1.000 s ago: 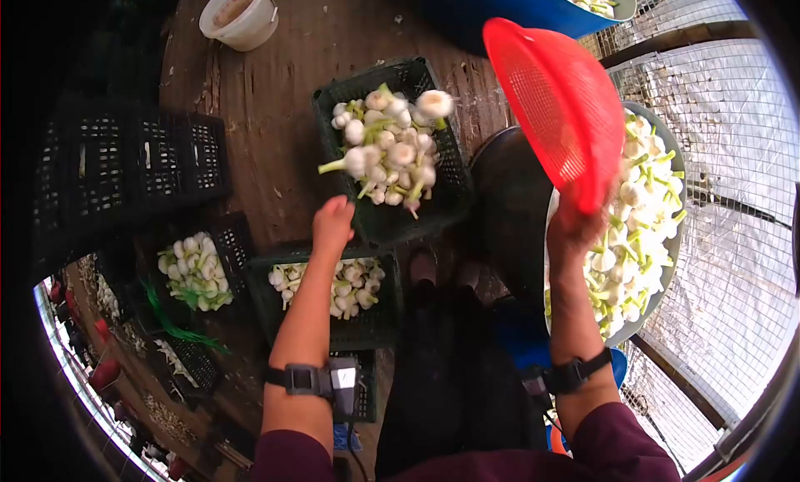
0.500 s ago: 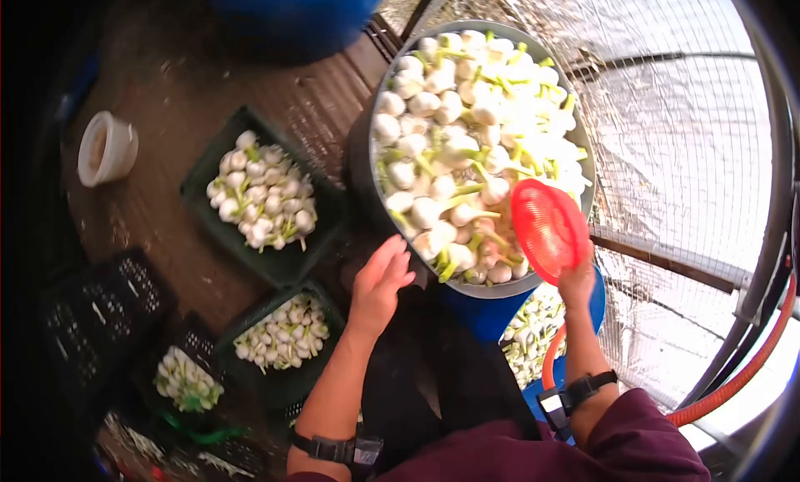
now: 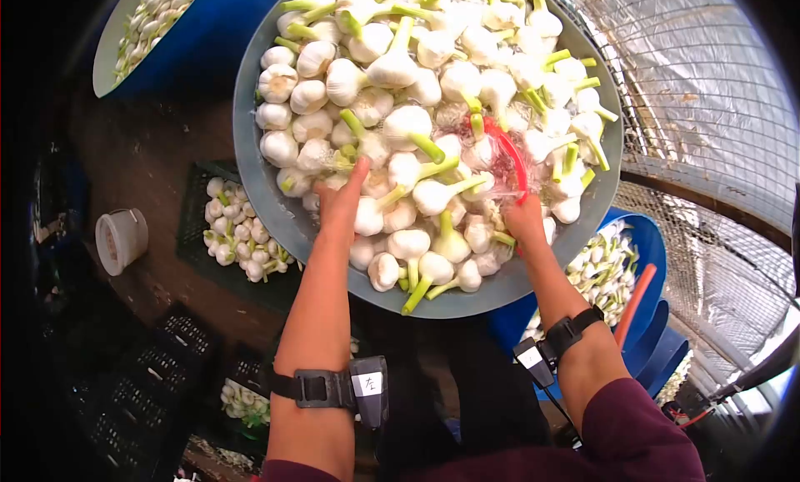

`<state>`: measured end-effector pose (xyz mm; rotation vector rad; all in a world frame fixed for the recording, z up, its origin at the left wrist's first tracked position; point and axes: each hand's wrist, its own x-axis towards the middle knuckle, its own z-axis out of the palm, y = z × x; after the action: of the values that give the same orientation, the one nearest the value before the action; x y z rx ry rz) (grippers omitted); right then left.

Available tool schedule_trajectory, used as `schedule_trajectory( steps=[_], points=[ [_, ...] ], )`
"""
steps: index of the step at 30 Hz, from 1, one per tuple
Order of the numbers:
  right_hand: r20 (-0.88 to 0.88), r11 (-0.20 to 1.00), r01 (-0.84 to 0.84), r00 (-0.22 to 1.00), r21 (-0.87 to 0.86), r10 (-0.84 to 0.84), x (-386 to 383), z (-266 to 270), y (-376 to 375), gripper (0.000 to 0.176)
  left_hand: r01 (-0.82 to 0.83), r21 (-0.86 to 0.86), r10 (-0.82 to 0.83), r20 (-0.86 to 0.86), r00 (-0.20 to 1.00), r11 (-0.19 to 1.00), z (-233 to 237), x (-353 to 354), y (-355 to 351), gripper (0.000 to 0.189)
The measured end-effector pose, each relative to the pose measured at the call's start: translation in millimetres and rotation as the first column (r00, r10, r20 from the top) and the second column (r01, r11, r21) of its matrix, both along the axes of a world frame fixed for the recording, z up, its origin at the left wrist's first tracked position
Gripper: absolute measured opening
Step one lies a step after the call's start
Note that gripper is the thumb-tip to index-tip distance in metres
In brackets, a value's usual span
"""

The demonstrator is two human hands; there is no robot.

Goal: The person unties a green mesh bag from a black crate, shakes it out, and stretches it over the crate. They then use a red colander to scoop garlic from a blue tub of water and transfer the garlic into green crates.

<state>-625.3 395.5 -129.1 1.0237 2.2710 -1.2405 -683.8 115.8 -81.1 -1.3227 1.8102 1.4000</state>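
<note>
A large round grey tub (image 3: 250,149) holds water and many white garlic bulbs (image 3: 392,65) with short green stems. At its near right part, my right hand (image 3: 523,215) grips a red strainer (image 3: 510,153), which is partly sunk among the bulbs, with water splashing round it. My left hand (image 3: 340,200) is in the tub at the left, touching the bulbs; its thumb shows, while the other fingers are hidden by bulbs and water.
Below left lie a dark green crate (image 3: 196,224) of garlic, a white bucket (image 3: 122,240) and black crates (image 3: 179,340). Blue tubs with garlic stand at the upper left (image 3: 208,40) and right (image 3: 650,240). Wire mesh (image 3: 708,90) runs along the right.
The view has shifted closer over the grey tub. My right hand has lowered the red strainer into the bulbs. My left hand has moved from outside the rim into the tub.
</note>
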Motion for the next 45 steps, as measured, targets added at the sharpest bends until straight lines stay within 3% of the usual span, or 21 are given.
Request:
schedule_trajectory(
  steps=[1, 3, 4, 5, 7, 8, 9, 12, 13, 15, 22, 25, 31, 35, 37, 39, 41, 42, 43, 44, 45],
  points=[
    [0.049, 0.998, 0.045, 0.998, -0.048, -0.043, 0.3, -12.0, -3.8, 0.022, 0.019, -0.012, -0.019, 0.001, 1.000, 1.000, -6.0, 0.1, 0.6, 0.106],
    [0.153, 0.984, 0.126, 0.983, -0.128, -0.106, 0.6, -33.8, -9.8, 0.023, -0.151, 0.378, 0.191, -0.072, 0.979, 0.913, -18.9, -0.1, 0.7, 0.090],
    [-0.107, 0.998, 0.039, 0.994, 0.053, -0.033, 7.7, -37.0, -18.8, 0.026, -0.149, 0.372, 0.189, -0.073, 0.979, 0.916, -8.1, -1.5, 4.1, 0.090],
    [-0.106, 0.998, 0.042, 0.994, 0.047, -0.036, 11.1, -37.7, -20.5, 0.026, -0.104, 0.444, 0.181, -0.134, 0.974, 0.890, 3.7, -1.0, 8.4, 0.080],
    [-0.027, 0.977, 0.172, 0.984, -0.127, -0.176, 6.9, -3.3, -30.4, 0.029, -0.058, 0.510, 0.172, -0.179, 0.969, 0.858, 11.9, 8.3, 17.3, 0.071],
    [0.013, 0.940, 0.081, 0.997, -0.332, -0.081, 12.4, -18.4, -18.2, 0.030, 0.012, 0.556, 0.170, -0.274, 0.946, 0.831, 10.6, 14.3, 21.5, 0.065],
    [0.010, 0.942, 0.076, 0.997, -0.328, -0.077, 8.4, -4.5, -19.5, 0.030, 0.084, 0.595, 0.183, -0.375, 0.909, 0.799, 10.6, 16.3, 25.3, 0.060],
    [0.118, 0.833, 0.288, 0.957, -0.473, -0.264, -1.2, 70.1, -34.5, 0.023, 0.060, 0.561, 0.228, -0.430, 0.873, 0.826, 27.6, 21.7, 31.6, 0.056],
    [-0.273, 0.844, 0.184, 0.893, -0.504, -0.357, 6.6, 55.7, -41.2, 0.027, 0.051, 0.545, 0.245, -0.456, 0.856, 0.837, 34.5, 22.4, 33.0, 0.056],
    [-0.002, 0.793, 0.331, 0.922, -0.511, -0.386, 6.3, 96.4, -38.9, 0.031, 0.039, 0.521, 0.254, -0.479, 0.840, 0.853, 47.8, 20.6, 36.4, 0.052],
    [-0.079, 0.800, 0.232, 0.942, -0.553, -0.328, 27.3, 124.9, -36.3, 0.039, 0.093, 0.509, 0.248, -0.561, 0.790, 0.856, 91.0, -4.0, 36.0, 0.036],
    [-0.222, 0.798, 0.262, 0.872, -0.542, -0.437, 25.4, 151.7, -59.1, 0.038, 0.159, 0.305, 0.085, -0.653, 0.752, 0.939, 98.9, -11.3, 27.0, 0.043],
    [-0.244, 0.887, 0.135, 0.933, -0.442, -0.263, 27.8, 190.7, -86.1, 0.030, 0.114, 0.468, 0.258, -0.656, 0.709, 0.876, 143.4, -5.8, -14.0, 0.046],
    [-0.310, 0.819, 0.124, 0.885, -0.561, -0.346, 35.1, 203.5, -137.1, 0.029, 0.050, 0.610, 0.475, -0.663, 0.579, 0.791, 161.6, 19.9, -51.5, 0.049],
    [-0.430, 0.792, -0.086, 0.872, -0.604, -0.234, 40.3, 196.7, -166.9, 0.027, 0.065, 0.626, 0.510, -0.687, 0.518, 0.778, 174.6, 34.5, -85.3, 0.047],
    [-0.542, 0.861, -0.169, 0.829, -0.480, -0.140, 46.0, 170.2, -188.3, 0.028, 0.030, 0.581, 0.501, -0.725, 0.473, 0.813, 156.9, 49.5, -122.2, 0.048],
    [-0.613, 0.903, -0.177, 0.782, -0.392, -0.112, 50.5, 155.8, -228.8, 0.027, -0.037, 0.573, 0.474, -0.638, 0.606, 0.819, 160.1, 75.5, -174.2, 0.038],
    [-0.580, 0.934, -0.229, 0.814, -0.275, 0.029, 50.1, 160.8, -254.7, 0.030, -0.061, 0.593, 0.543, -0.684, 0.488, 0.803, 138.5, 87.6, -191.0, 0.032],
    [-0.526, 0.946, -0.284, 0.835, -0.158, 0.163, 47.8, 164.4, -279.4, 0.034, -0.138, 0.586, 0.565, -0.650, 0.508, 0.798, 116.8, 102.1, -210.1, 0.036],
    [-0.560, 0.893, -0.432, 0.711, 0.128, 0.425, 44.9, 142.8, -286.6, 0.035, -0.241, 0.563, 0.592, -0.603, 0.535, 0.790, 97.9, 118.1, -227.6, 0.045],
    [-0.510, 0.748, -0.524, 0.549, 0.407, 0.662, 41.6, 121.6, -292.9, 0.036, -0.358, 0.364, 0.509, -0.552, 0.661, 0.860, 69.5, 133.4, -246.4, 0.055]
  ],
)
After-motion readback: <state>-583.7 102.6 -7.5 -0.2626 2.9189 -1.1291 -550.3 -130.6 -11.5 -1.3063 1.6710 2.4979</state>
